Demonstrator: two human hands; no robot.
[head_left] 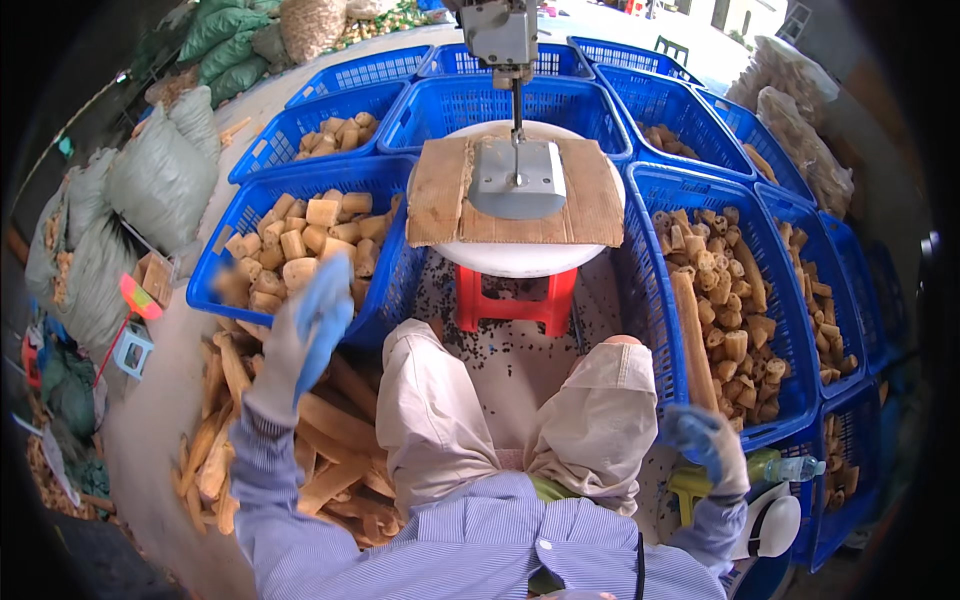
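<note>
My left hand (318, 315), in a blue and white glove, is raised over the near edge of the left blue basket (215, 235). Its fingers stretch upward with nothing visible between them. Cut chunks of a tan, root-like material (300, 243) fill that basket, and a motion-smeared tan piece (234, 287) shows at its near left corner. My right hand (712, 445), gloved the same way, is beside my right knee, near the close corner of the right blue basket (672, 340). Blur hides whether its fingers hold anything. Short hollow-looking chunks (735, 345) lie in the right basket.
Ahead stands a cutting machine (515, 185) with a cardboard-covered round top on a red stool (515, 300). Long tan pieces (335, 430) lie piled by my left leg. More blue baskets surround me. A clear bottle (795, 469) lies at right; sacks (165, 175) stand at left.
</note>
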